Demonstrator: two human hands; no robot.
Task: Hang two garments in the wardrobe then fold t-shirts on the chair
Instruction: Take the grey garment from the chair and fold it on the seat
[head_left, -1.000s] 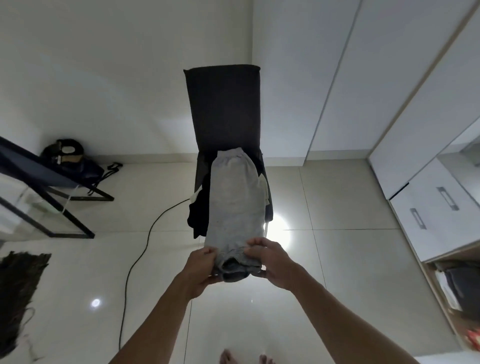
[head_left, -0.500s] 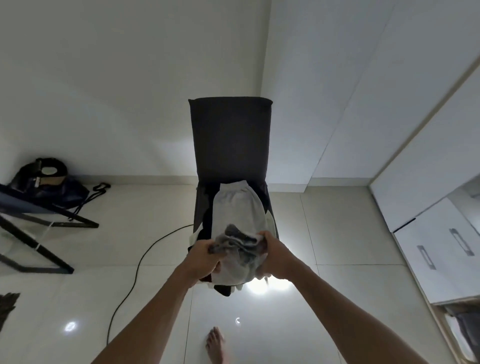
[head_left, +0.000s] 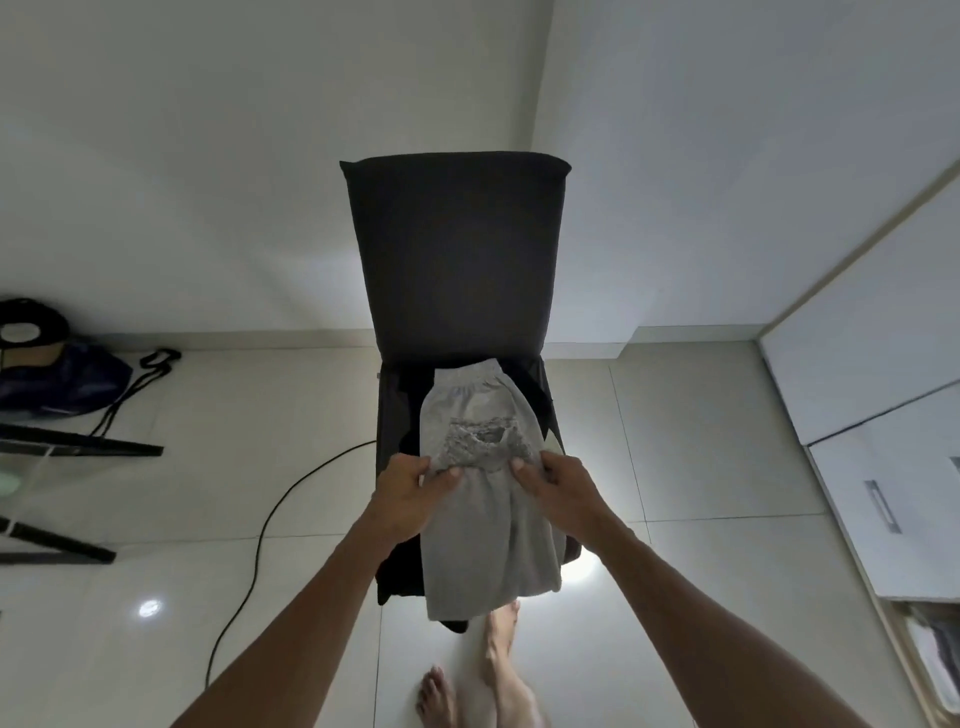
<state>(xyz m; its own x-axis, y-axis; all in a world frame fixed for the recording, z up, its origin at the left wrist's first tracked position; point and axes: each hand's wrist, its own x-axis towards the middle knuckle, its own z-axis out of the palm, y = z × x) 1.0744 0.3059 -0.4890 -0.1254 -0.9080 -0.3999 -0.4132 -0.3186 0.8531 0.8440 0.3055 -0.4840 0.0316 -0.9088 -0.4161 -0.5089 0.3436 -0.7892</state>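
Note:
A grey t-shirt lies lengthwise on the seat of a dark chair, folded into a long strip with its near part hanging over the seat's front edge. The strip's end is folded back over the middle, showing a darker mottled side. My left hand pinches the left corner of that folded end. My right hand pinches the right corner. Dark clothing lies under the grey shirt on the seat.
White wardrobe doors and drawers line the right side. A black cable runs across the tiled floor left of the chair. A dark bag and a black table frame stand at the left. Bare feet show below.
Both hands have carried the shirt's near end up and away over the strip, folding it toward the chair back. The view has tilted and moved closer to the chair.

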